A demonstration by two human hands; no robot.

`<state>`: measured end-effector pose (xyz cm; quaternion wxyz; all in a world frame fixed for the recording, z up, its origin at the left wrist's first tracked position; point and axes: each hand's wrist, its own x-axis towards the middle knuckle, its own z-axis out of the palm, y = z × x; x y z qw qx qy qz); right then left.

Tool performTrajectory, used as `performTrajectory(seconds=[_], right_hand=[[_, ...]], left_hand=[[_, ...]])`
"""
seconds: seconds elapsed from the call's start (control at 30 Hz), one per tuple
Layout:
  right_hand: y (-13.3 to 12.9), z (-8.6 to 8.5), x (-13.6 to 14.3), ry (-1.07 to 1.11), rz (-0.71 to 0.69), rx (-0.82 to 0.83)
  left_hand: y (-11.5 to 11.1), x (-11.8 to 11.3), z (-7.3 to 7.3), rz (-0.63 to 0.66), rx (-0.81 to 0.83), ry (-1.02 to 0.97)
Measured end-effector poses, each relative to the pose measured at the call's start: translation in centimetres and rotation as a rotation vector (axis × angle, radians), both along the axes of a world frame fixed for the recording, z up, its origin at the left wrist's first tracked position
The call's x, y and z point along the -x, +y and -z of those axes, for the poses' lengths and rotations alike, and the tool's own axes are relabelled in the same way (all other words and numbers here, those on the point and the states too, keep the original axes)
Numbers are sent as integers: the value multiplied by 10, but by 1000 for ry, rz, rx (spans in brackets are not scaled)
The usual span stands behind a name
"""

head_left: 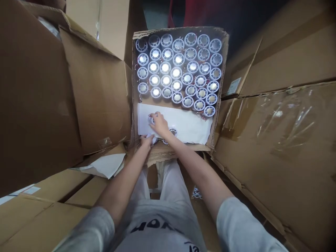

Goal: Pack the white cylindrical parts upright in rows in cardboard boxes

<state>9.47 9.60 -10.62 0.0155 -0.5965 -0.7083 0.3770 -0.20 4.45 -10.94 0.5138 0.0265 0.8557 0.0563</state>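
Note:
An open cardboard box [220,80] holds rows of white round parts [166,54] with shiny metal centres and thin reddish wires. Along its near side lies a white sheet [187,120]. My right hand [160,125] is over the sheet's left part, its fingers closed round one white round part [151,120]. At the near left edge, my left hand [146,141] grips another round part [154,140], partly covered by the fingers. Beside my right wrist, a third round part [173,132] rests on the sheet, and one more [165,141] shows partly behind the forearm.
Tall cardboard cartons stand close on the left [99,98] and right [275,122]. Folded white paper [106,165] lies at lower left on other cartons. Several small white rings [196,192] are down by my leg. Something red [198,14] is beyond the box.

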Motion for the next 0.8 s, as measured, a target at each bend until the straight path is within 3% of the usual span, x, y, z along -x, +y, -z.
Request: performTrajectory(seconds=[0.07,0.13,0.2,0.27,0.43,0.57,0.7,0.8], right_hand=[[-4,-8,-25,13,230,-26],[-15,-16,-55,-11,416,-44],[-31,-19,-86,-70,523,-18],[-49,-18,-110,-146,533,43],[-80,-5,-131,-266,309,121],[-84,4,-131,-265,172,87],[-82,1,-138,-257,248,29],[-82,-7,-154,-293,397,-31]], left_hand=[[-14,-1,-10,192,-149,85],[-27,-4,-22,516,-395,180],[-35,-7,-27,822,-623,204],[-35,-13,-23,1021,-735,119],[-15,-27,2,1423,-695,-20],[-8,-38,2,1634,-608,94],[-8,-56,-7,1750,-668,133],[-1,-70,-5,1941,-663,33]])
